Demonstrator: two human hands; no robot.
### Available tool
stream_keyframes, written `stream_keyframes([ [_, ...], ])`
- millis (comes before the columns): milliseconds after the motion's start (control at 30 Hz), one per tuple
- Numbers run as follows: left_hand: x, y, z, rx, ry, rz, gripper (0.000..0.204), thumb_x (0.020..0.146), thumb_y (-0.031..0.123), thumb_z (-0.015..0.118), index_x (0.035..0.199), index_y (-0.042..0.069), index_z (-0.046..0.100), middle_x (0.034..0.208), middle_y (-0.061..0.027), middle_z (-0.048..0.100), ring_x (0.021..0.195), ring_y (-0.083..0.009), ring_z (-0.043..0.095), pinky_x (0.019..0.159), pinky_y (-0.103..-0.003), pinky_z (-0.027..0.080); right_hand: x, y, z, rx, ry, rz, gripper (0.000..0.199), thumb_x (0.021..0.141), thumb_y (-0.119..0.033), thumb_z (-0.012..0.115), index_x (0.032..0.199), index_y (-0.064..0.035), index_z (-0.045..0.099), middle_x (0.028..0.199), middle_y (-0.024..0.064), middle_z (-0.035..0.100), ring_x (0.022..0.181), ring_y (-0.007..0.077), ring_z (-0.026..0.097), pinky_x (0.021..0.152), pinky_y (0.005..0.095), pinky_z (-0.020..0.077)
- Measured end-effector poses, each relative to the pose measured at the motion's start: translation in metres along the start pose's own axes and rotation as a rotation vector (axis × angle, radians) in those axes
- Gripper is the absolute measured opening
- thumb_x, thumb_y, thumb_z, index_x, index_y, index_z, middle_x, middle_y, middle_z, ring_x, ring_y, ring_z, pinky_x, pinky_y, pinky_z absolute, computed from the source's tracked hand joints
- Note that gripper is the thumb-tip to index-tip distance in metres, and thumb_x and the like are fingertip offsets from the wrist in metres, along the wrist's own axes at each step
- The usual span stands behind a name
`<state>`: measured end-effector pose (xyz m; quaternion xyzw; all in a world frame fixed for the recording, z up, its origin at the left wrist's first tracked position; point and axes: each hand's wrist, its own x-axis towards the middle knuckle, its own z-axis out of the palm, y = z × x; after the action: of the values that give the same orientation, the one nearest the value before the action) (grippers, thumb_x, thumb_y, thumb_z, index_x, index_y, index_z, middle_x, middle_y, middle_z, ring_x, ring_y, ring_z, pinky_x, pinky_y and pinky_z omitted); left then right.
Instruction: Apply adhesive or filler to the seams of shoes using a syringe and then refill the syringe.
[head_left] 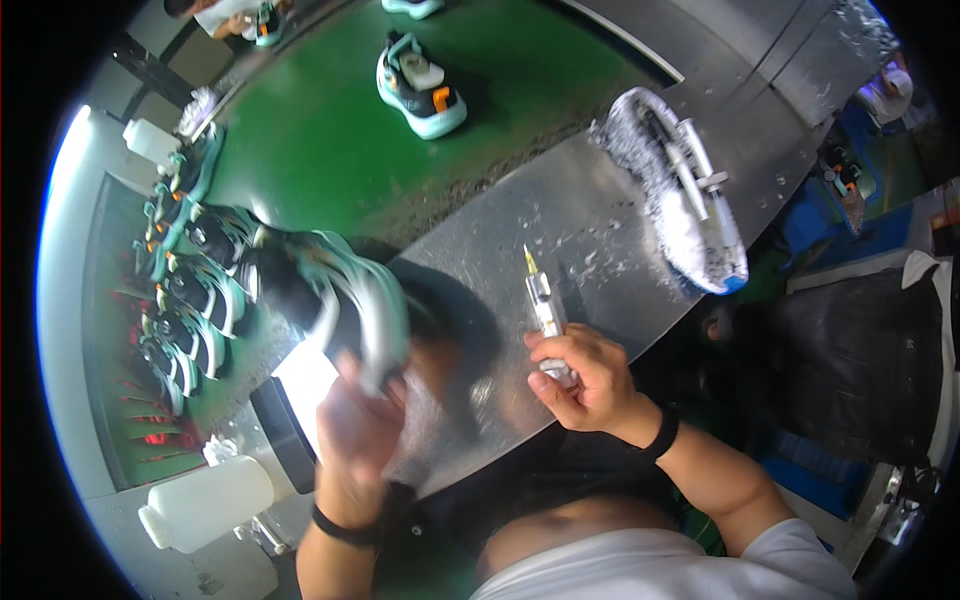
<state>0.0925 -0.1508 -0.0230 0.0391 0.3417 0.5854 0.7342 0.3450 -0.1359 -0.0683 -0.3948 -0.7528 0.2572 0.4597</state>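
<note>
No readable text, labels, numbers or signs on anything in view.

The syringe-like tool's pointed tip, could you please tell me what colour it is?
The pointed tip is yellow, showing best in the head view.

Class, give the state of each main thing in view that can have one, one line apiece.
Left hand: gripping, blurred
Held shoe: in the left hand, blurred
Right hand: curled around the applicator
Syringe-like applicator: held, yellow tip pointing away from the person
Single shoe: resting on the green surface
White bottle: capped
White fuzzy item: lying on the metal table
</note>
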Motion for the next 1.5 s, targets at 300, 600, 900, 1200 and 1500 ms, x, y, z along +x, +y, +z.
stream_keyframes([
  [300,0.103,0.070,-0.005,0.422,0.206,0.343,0.030,0.084,0.012,0.056,0.107,-0.006,0.049,0.102,-0.0219,0.055,0.087,-0.0304,0.061,0.071,-0.035,0.050,-0.012,0.005,-0.002,0.191,0.257,0.109,0.017,0.078,-0.014,0.064,0.090,-0.0041,0.056,0.093,0.0126,0.065,0.084,0.0263,0.063,0.074,0.0311,0.0493],
  [600,0.151,0.032,0.095,0.551,-0.086,0.090,0.025,0.089,0.020,0.054,0.102,-0.001,0.050,0.083,-0.0128,0.061,0.074,-0.0251,0.062,0.066,-0.032,0.047,-0.007,-0.004,-0.005,0.034,0.245,0.060,0.017,0.075,-0.014,0.066,0.085,-0.0060,0.055,0.078,0.0089,0.060,0.074,0.0286,0.059,0.068,0.0356,0.0468],
  [900,0.253,0.035,0.112,0.552,-0.083,0.029,0.024,0.087,0.023,0.059,0.098,0.004,0.051,0.084,-0.0093,0.058,0.073,-0.0241,0.060,0.067,-0.035,0.050,-0.010,0.002,0.009,-0.085,0.311,-0.003,0.023,0.076,-0.027,0.068,0.080,-0.0069,0.059,0.070,0.0099,0.057,0.066,0.0283,0.057,0.064,0.0363,0.0453],
  [1200,0.213,0.039,0.114,0.541,-0.004,0.146,0.010,0.088,0.015,0.054,0.083,0.005,0.054,0.069,-0.0032,0.054,0.061,-0.0165,0.052,0.058,-0.027,0.044,-0.017,-0.004,0.017,-0.136,0.309,-0.028,0.023,0.072,-0.022,0.072,0.083,-0.0079,0.058,0.071,0.0069,0.058,0.066,0.0249,0.057,0.066,0.0352,0.0446],
  [1500,0.072,0.058,0.076,0.978,-0.129,0.444,0.013,0.087,0.015,0.051,0.080,0.006,0.058,0.066,-0.0024,0.056,0.057,-0.0144,0.053,0.054,-0.028,0.044,-0.021,-0.009,-0.015,0.099,0.329,0.178,0.016,0.075,-0.017,0.067,0.083,-0.0054,0.059,0.078,0.0116,0.061,0.072,0.0284,0.059,0.068,0.0349,0.0465],
])
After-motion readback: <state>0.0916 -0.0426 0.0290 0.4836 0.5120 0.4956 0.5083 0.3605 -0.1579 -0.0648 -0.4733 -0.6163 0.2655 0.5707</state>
